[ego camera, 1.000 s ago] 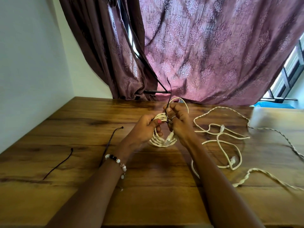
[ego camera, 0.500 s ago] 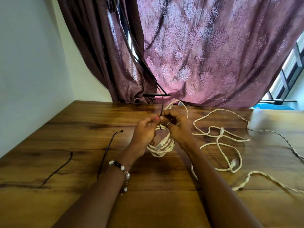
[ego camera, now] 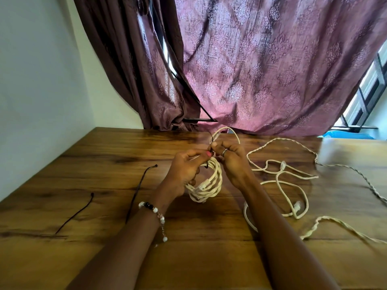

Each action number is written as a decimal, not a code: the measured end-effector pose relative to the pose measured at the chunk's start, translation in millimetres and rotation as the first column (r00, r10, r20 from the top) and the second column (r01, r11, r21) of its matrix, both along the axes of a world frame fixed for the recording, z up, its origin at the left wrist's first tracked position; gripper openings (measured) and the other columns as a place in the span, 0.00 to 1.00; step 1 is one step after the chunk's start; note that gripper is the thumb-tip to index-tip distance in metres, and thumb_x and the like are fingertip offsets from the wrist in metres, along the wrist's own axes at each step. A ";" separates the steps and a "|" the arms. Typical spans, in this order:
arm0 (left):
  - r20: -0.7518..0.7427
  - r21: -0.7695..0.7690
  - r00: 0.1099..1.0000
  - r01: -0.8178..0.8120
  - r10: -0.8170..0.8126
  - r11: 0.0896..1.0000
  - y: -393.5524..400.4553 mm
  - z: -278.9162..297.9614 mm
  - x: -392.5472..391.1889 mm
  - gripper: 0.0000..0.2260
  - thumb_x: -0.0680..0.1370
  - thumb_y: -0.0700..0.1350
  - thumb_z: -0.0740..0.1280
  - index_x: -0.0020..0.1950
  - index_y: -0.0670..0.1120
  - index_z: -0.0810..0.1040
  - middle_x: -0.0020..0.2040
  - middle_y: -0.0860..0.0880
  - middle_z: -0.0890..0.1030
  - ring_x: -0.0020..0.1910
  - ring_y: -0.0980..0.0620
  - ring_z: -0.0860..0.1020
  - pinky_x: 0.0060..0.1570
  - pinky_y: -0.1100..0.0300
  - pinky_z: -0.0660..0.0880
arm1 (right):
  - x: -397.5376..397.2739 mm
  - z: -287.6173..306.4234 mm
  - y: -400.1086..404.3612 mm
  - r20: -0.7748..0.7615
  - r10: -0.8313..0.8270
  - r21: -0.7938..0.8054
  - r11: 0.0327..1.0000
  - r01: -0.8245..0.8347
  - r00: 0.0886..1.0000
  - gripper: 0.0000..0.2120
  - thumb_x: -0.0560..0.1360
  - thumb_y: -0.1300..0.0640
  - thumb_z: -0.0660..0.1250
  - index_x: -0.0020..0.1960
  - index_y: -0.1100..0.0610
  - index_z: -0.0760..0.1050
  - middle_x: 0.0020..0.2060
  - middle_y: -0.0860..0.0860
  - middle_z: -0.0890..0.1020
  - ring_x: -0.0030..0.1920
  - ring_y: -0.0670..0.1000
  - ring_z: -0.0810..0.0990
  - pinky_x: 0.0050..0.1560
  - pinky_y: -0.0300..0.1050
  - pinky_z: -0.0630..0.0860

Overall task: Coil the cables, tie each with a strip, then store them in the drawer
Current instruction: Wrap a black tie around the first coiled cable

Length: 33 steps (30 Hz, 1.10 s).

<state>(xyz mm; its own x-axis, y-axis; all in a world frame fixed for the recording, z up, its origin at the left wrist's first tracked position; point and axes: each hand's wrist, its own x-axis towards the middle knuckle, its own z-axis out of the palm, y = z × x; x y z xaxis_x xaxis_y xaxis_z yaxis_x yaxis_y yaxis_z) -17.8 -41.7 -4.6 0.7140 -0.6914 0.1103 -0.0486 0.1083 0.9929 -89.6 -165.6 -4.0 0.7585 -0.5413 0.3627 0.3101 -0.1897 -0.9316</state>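
In the head view, the left hand and the right hand are pinching a thin black tie strip at the top of a coiled cream cable. The coil is hanging between the hands, just above the wooden table. It looks light, soft and bendy, so it is best held where the loops bunch together. Right of the coil, loose cream cables are lying uncoiled. Left of the coil, two spare black strips are waiting.
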 end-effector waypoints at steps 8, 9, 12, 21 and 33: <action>0.189 0.019 0.980 -0.070 0.066 0.997 -3.6 -4.0 -3.1 0.05 0.76 0.46 0.68 0.43 0.53 0.83 0.24 0.60 0.76 0.22 0.61 0.71 0.25 0.64 0.65 | -0.8 11.5 0.6 0.078 -0.203 0.182 0.965 0.187 0.976 0.12 0.77 0.67 0.60 0.38 0.60 0.77 0.35 0.52 0.80 0.35 0.46 0.77 0.38 0.42 0.72; 0.250 0.016 0.964 -0.101 0.093 0.995 -5.4 -4.7 -2.6 0.06 0.76 0.46 0.69 0.41 0.55 0.83 0.28 0.61 0.79 0.27 0.63 0.75 0.30 0.65 0.68 | -2.3 14.3 -0.2 0.098 -0.216 0.244 0.952 0.187 0.971 0.14 0.77 0.68 0.60 0.36 0.59 0.77 0.34 0.51 0.81 0.36 0.47 0.77 0.38 0.42 0.73; 0.326 0.013 0.941 -0.105 0.095 0.994 -12.2 -5.2 -4.7 0.05 0.75 0.47 0.69 0.41 0.54 0.84 0.35 0.59 0.82 0.34 0.66 0.77 0.37 0.67 0.70 | -10.7 24.8 4.0 0.123 -0.214 0.408 0.901 0.147 0.969 0.21 0.78 0.69 0.56 0.31 0.57 0.76 0.25 0.47 0.80 0.31 0.45 0.78 0.33 0.38 0.77; 0.390 0.086 0.920 -0.077 0.038 0.993 -16.4 -11.5 -1.4 0.06 0.77 0.49 0.68 0.48 0.50 0.84 0.31 0.52 0.81 0.24 0.51 0.78 0.27 0.57 0.76 | -18.2 35.1 10.5 0.143 -0.163 0.527 0.847 0.065 0.976 0.16 0.81 0.66 0.49 0.39 0.58 0.68 0.20 0.47 0.78 0.26 0.44 0.77 0.27 0.34 0.76; 0.470 0.138 0.877 0.038 -0.099 0.990 -12.3 -7.2 -2.0 0.04 0.75 0.46 0.69 0.43 0.48 0.83 0.33 0.46 0.83 0.28 0.45 0.82 0.33 0.45 0.80 | -5.3 17.8 -0.9 0.280 0.052 0.512 0.837 -0.195 0.959 0.08 0.80 0.64 0.55 0.44 0.60 0.70 0.22 0.48 0.65 0.20 0.43 0.58 0.23 0.36 0.54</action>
